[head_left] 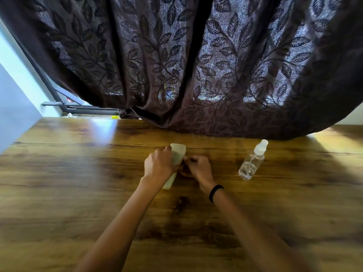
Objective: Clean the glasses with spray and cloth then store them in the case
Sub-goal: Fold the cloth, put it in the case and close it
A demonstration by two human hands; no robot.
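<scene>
A pale translucent glasses case [177,152] lies lengthwise on the wooden table [78,183], its far end near the curtain. My left hand [160,165] grips the case across its middle. My right hand [198,167] is closed against the case's right side, fingers curled at its edge around something dark that I cannot make out. A clear spray bottle [252,160] with a white nozzle stands to the right of my hands, apart from them. The glasses and the cloth are not clearly visible.
A dark leaf-patterned curtain [196,65] hangs over the table's far edge just behind the case. A window frame [64,107] and pale wall [17,107] are at the far left. A black band [215,192] sits on my right wrist.
</scene>
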